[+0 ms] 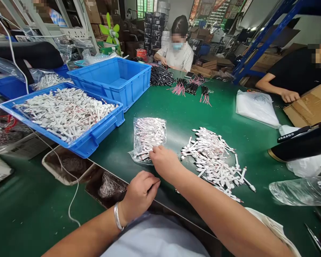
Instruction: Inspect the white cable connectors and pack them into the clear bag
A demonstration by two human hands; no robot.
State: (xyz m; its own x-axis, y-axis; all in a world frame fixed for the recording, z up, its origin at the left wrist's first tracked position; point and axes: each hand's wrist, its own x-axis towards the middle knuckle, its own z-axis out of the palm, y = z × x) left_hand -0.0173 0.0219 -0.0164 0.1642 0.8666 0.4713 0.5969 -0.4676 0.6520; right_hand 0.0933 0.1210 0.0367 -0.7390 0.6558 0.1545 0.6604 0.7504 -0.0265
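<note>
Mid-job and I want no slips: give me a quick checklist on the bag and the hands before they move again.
1. Right hand on the clear plastic bag: ok, fingers touch its lower edge.
2. Left hand holding anything: cannot tell.
3. Bag closed: cannot tell.
4. Loose pile of white cables on the green bench: ok, lies apart from the bag.
5. Blue crate away from the hands: ok.
6. White cord away from the left forearm: not ok, it hangs close.
</note>
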